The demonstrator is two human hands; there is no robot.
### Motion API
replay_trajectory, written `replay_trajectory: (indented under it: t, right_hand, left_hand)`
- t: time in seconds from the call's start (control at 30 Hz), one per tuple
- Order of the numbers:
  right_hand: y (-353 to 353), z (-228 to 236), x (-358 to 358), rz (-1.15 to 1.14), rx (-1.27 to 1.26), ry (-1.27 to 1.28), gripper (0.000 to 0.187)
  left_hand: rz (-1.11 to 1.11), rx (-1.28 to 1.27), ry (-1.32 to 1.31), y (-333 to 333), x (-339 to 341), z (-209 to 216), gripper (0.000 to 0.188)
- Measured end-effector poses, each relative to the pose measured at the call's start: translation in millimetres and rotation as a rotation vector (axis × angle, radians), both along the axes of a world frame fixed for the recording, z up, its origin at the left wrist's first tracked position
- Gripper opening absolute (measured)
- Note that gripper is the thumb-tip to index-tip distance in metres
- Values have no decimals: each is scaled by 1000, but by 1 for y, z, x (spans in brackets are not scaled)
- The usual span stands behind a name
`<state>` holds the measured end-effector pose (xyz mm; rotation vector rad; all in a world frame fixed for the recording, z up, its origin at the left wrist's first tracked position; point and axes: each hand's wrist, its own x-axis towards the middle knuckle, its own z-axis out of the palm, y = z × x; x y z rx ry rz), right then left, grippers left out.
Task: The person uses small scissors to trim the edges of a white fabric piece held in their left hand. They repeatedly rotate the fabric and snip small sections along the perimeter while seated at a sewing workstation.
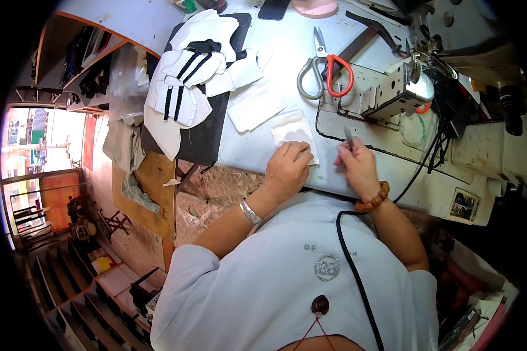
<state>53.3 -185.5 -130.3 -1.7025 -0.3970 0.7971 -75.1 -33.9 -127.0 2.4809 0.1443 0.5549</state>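
My left hand (288,166) rests at the table's front edge. Its fingers are bent together over the near end of a small white fabric piece (291,133); the fingertips are partly hidden. To its right, my right hand (360,169) is closed round a slim, dark, pointed tool (349,137), whose tip points away from me. The tool is slightly blurred, so its exact kind does not show. More white pieces (255,108) lie flat just beyond my left hand.
Scissors (320,51) with one red and one grey handle lie beyond my hands, near a hammer (357,44). A sewing machine (392,93) with black cables stands at the right. White cut pieces with black braid (184,67) lie on a dark board (216,126) at left.
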Motion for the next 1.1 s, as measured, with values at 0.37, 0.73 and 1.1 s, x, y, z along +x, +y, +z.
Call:
replay_trajectory:
  t: [0.37,0.73,1.1]
  right_hand:
    - [-15,7,-12,190,-160,-394,30]
    - [-5,21,-11,317,-271,-1092,23]
    - [-3,20,-6,351,-226,-1104,25]
  left_hand:
    - [121,136,-46,-10,-5,-7,15]
    - [94,146,-124,-7,-15,-18,26]
    - [106,123,-116,-8,-15,-19,28]
